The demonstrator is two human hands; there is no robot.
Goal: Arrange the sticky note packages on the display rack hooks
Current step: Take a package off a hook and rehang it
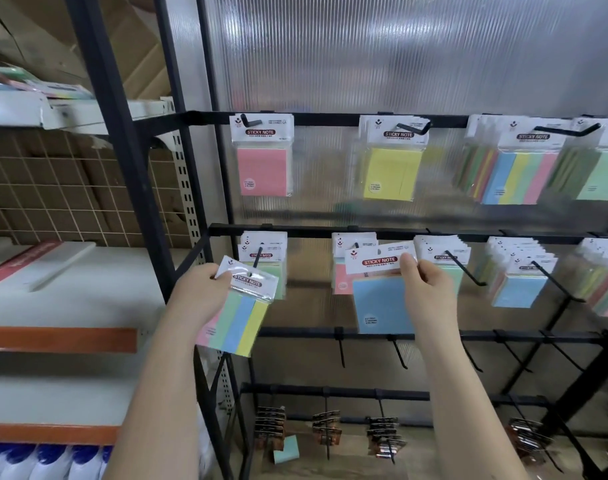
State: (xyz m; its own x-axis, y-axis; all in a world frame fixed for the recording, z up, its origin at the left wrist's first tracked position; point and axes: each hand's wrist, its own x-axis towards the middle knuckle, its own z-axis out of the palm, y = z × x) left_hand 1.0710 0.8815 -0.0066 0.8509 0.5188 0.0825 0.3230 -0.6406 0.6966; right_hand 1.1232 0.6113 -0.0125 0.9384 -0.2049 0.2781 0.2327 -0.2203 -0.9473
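Observation:
My left hand (200, 289) pinches the header card of a striped sticky note package (238, 313) with pink, green, blue and yellow strips. The package's hole sits at the tip of the leftmost middle-row hook (257, 259), where green packages hang behind. My right hand (427, 282) pinches the header of a blue sticky note package (380, 308), held in front of the second middle-row hook with pink packages (340, 275) on it. The black display rack (364, 232) carries more packages on its top and middle rows.
Bare hooks (399, 351) line the third bar. Dark packaged items (269, 427) hang on the lowest bar, and a loose green pad (287, 448) lies below. A shelving unit (60, 337) with white bottles (43, 462) stands at the left.

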